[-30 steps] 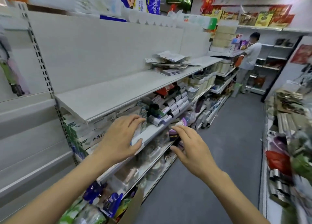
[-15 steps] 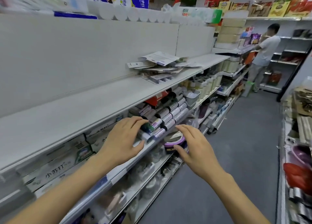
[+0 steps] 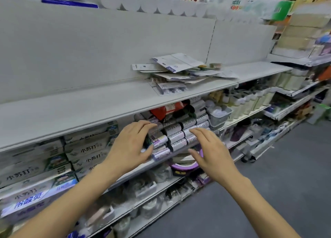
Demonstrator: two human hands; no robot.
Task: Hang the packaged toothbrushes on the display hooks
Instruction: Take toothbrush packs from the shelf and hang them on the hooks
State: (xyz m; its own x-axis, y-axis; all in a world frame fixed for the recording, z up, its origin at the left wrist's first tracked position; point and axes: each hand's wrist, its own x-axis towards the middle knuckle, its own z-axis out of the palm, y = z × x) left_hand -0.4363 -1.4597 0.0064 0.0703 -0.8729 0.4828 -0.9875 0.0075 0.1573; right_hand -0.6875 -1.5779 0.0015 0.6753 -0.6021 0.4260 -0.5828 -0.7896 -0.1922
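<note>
Shop shelving runs along my left, white metal tiers with a grey floor [image 3: 279, 166] on the right of the aisle. On the broad upper shelf [image 3: 75, 110] the packaged toothbrushes [image 3: 176, 71] lie in a loose, untidy heap of flat cards, some face down, pushed back against the white rear panel [image 3: 107, 45]; none of them touches either of my hands. Below that shelf, stacked toothpaste boxes [image 3: 86, 151] with green and white print fill the left part, and next to them sits a block of rolled packs [image 3: 179, 133] with grey labels, ends facing out. My left hand [image 3: 132, 144] reaches in at the left edge of those rolls, fingers lightly bent and spread, the tips resting against the roll ends and the thumb low near a purple-labelled one; it closes round nothing. My right hand [image 3: 209, 150] hovers just in front of the same block on its right side, fingers straight and slightly fanned, palm down, carrying nothing; whether its fingertips touch the rolls I cannot tell. Under my right hand a purple-rimmed round thing [image 3: 182, 166] shows on the next shelf down. Farther along, a clear plastic basket [image 3: 219, 115] and a row of pale bottles [image 3: 250, 101] stand on the shelves, blurred.
</note>
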